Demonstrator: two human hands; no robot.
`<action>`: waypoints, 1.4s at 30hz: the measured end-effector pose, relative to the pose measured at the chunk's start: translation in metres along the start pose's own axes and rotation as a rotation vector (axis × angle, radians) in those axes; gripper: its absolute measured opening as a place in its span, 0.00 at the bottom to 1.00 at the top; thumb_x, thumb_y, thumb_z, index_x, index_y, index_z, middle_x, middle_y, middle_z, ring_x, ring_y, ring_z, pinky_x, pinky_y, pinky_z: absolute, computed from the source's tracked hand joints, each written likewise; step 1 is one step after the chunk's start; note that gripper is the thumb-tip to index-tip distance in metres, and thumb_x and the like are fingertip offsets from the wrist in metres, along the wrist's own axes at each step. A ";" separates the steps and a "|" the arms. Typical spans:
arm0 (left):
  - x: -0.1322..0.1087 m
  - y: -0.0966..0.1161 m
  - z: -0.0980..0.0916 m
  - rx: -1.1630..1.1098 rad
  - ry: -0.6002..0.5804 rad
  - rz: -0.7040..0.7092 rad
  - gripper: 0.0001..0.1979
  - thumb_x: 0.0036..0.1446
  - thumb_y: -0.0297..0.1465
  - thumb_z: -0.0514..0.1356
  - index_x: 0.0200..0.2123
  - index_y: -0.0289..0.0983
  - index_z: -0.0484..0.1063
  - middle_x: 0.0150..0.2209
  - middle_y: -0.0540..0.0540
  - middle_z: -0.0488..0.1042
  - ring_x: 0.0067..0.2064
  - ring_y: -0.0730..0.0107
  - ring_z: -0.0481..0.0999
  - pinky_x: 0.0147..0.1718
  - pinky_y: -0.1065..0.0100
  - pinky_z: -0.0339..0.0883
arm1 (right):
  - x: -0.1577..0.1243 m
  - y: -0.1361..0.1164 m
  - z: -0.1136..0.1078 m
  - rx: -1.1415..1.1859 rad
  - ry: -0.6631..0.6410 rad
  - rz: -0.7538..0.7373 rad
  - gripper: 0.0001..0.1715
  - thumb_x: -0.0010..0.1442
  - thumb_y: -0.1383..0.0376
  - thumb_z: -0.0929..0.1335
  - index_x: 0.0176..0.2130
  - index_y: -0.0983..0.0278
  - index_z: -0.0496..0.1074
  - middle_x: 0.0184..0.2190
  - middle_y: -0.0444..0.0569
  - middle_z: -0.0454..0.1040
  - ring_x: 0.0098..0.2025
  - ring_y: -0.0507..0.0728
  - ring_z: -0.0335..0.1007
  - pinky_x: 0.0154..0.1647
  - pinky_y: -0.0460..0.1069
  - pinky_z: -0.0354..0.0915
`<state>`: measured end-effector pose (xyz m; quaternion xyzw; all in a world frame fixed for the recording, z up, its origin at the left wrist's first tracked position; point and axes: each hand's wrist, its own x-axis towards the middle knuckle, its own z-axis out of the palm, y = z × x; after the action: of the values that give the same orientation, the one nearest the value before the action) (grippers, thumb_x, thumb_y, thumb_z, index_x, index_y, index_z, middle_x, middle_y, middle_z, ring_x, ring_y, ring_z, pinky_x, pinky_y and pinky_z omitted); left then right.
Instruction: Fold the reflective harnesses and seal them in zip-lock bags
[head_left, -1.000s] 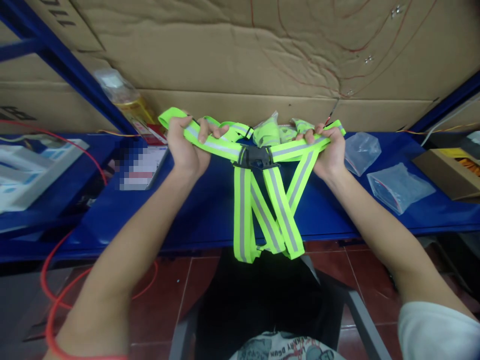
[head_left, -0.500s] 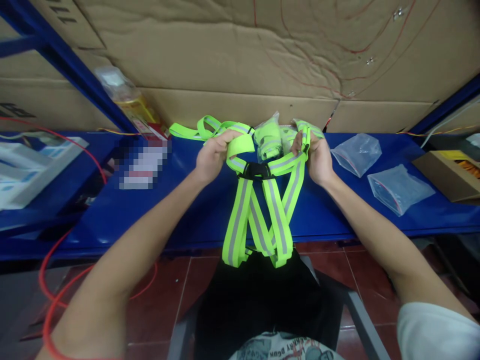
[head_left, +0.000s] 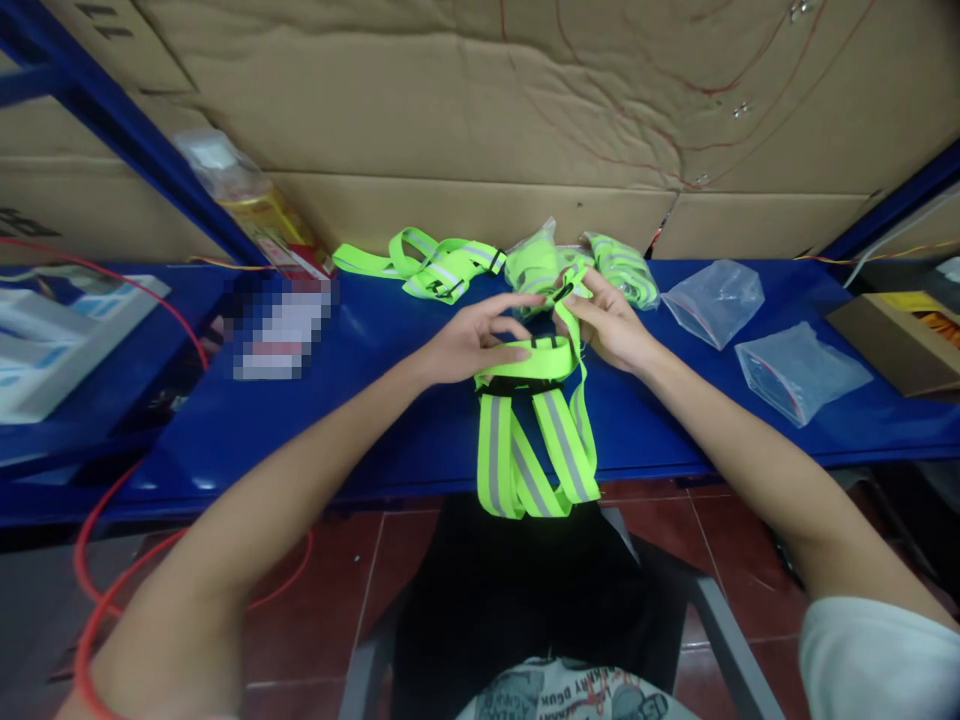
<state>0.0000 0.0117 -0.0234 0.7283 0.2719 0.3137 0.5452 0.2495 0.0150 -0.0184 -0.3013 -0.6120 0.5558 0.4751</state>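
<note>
A neon-yellow reflective vest (head_left: 491, 455) made of elastic straps with grey stripes hangs from my hands over the table's front edge. Its lower loops reach down above my lap, and a black joining piece (head_left: 517, 385) sits across the straps. My left hand (head_left: 480, 338) has its thumb and fingers closed around the upper band, fingertips reaching toward the other hand. With my right hand (head_left: 611, 325) I pinch a strap end by a small black buckle (head_left: 562, 291). Another loose reflective strap bundle (head_left: 431, 265) lies behind my left hand, touched by neither hand.
Bagged reflective straps (head_left: 619, 268) sit at the back against the cardboard (head_left: 450, 120). Two clear zip bags (head_left: 802, 372) lie on the blue table (head_left: 390, 440) at right, beside an open carton (head_left: 892, 340). A bottle (head_left: 251, 200) stands back left; a red hose (head_left: 94, 560) loops at left.
My hands have come closer together. The left moved right and slightly down, folding the upper band over, while the right moved a little left. The hanging loops have shifted slightly right and up.
</note>
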 end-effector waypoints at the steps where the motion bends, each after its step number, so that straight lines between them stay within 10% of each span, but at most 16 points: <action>1: 0.001 -0.002 0.003 0.001 -0.032 -0.025 0.39 0.58 0.39 0.76 0.70 0.40 0.70 0.43 0.44 0.84 0.22 0.83 0.68 0.19 0.76 0.63 | 0.000 -0.002 0.000 0.034 -0.020 0.027 0.32 0.58 0.44 0.81 0.52 0.56 0.72 0.33 0.41 0.75 0.29 0.53 0.71 0.30 0.49 0.70; 12: 0.004 -0.014 0.011 0.062 0.036 -0.104 0.21 0.49 0.31 0.76 0.46 0.35 0.77 0.32 0.50 0.80 0.20 0.77 0.71 0.17 0.74 0.65 | -0.008 -0.001 0.000 -0.205 -0.344 0.092 0.26 0.59 0.54 0.81 0.50 0.67 0.83 0.30 0.44 0.83 0.27 0.50 0.72 0.27 0.44 0.66; 20: 0.005 -0.005 -0.003 -0.014 0.074 -0.119 0.12 0.59 0.38 0.69 0.37 0.37 0.71 0.32 0.50 0.74 0.31 0.72 0.75 0.30 0.70 0.68 | -0.008 0.014 -0.001 -0.362 -0.247 0.024 0.28 0.55 0.48 0.82 0.46 0.66 0.87 0.28 0.46 0.81 0.27 0.52 0.69 0.24 0.47 0.63; 35: -0.001 -0.001 -0.012 0.108 -0.019 -0.014 0.24 0.56 0.35 0.74 0.54 0.34 0.78 0.27 0.52 0.75 0.27 0.75 0.72 0.30 0.71 0.65 | -0.011 0.004 0.007 -0.366 -0.256 0.025 0.28 0.65 0.43 0.76 0.48 0.63 0.78 0.17 0.34 0.62 0.20 0.49 0.50 0.23 0.47 0.48; 42: -0.007 0.019 -0.039 0.300 -0.090 -0.022 0.16 0.57 0.32 0.71 0.50 0.35 0.83 0.25 0.53 0.73 0.26 0.77 0.69 0.30 0.72 0.63 | -0.011 -0.002 -0.002 -0.393 -0.377 0.040 0.28 0.59 0.48 0.80 0.49 0.64 0.80 0.28 0.43 0.80 0.28 0.52 0.69 0.32 0.49 0.65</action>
<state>-0.0336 0.0259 0.0022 0.8119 0.2990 0.2307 0.4452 0.2554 0.0056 -0.0193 -0.2910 -0.7797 0.4818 0.2742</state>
